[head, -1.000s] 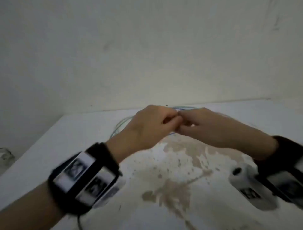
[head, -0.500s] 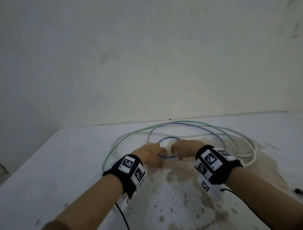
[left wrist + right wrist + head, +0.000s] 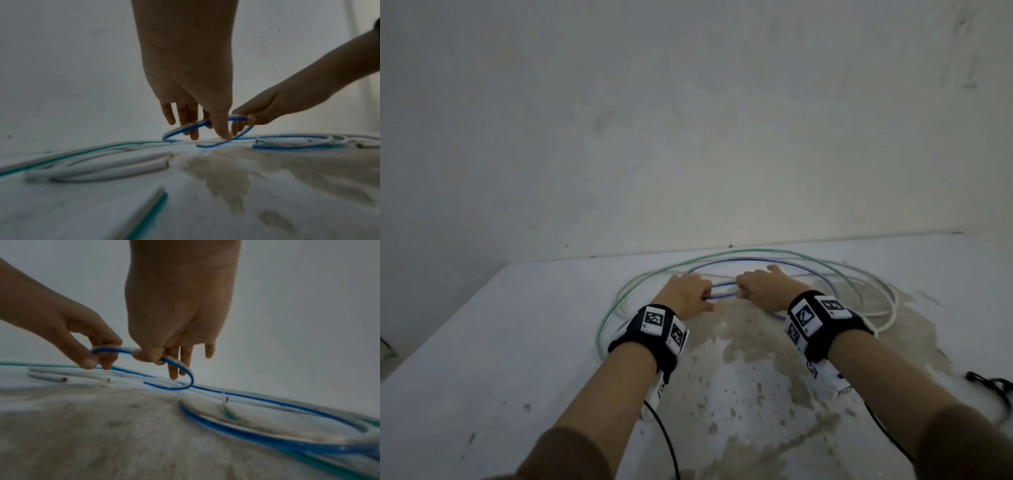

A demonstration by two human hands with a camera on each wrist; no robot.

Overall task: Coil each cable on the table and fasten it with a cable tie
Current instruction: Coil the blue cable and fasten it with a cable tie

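A blue cable [image 3: 774, 262] lies in wide loops on the white table [image 3: 500, 359], among a green cable [image 3: 602, 322] and a white cable [image 3: 890, 308]. Both hands hold a small blue loop [image 3: 722, 290] just above the table. My left hand [image 3: 690, 298] pinches its left side between thumb and fingers [image 3: 221, 129]. My right hand [image 3: 760, 284] pinches the right side between thumb and forefinger [image 3: 148, 356], its other fingers hanging straight down. In the right wrist view the blue loop [image 3: 185, 374] curls under my right hand and its end points back toward the left hand.
A wall stands right behind the table's far edge. Brown stains [image 3: 739, 377] cover the table's middle. A black cord or strap [image 3: 993, 385] lies at the right edge. Cut ends of white cable [image 3: 61, 379] lie to the left in the right wrist view.
My hands have dropped from mid-air, where they met fingertip to fingertip, down to the table and taken hold of the small blue loop. They have since drawn slightly apart.
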